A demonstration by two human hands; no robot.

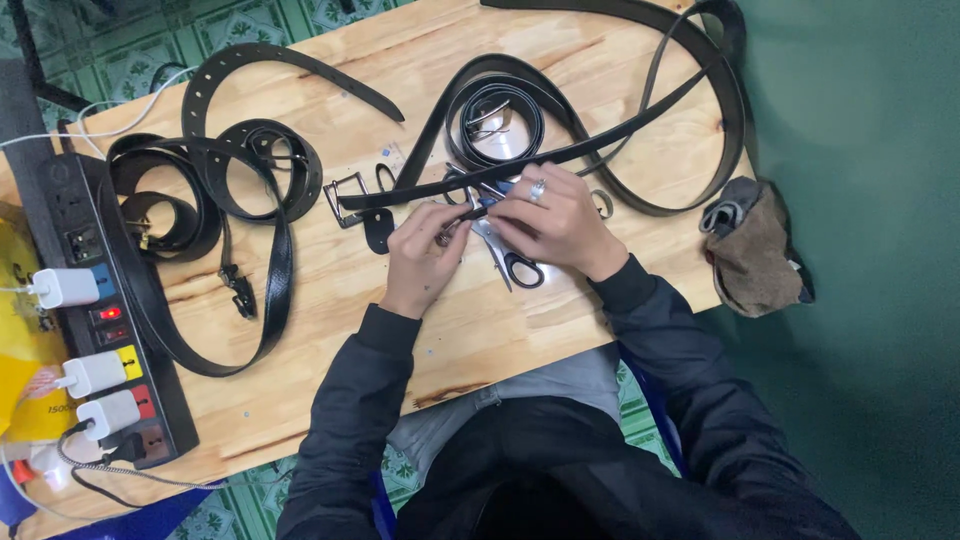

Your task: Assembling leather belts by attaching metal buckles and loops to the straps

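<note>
Pinching a black belt strap [500, 172] at mid-worktop [470, 330], the left hand [425, 255] and right hand [550, 215] close together over it; scissors [515, 262] lie beneath, a metal buckle [345, 198] just left.

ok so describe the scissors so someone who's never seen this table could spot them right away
Start at the wooden table and find the person's two hands near its middle. The scissors lie right under the right hand, blades hidden beneath the fingers, black loop handles poking out toward the person. They are the only metal-bladed tool among the black leather belts.
</note>
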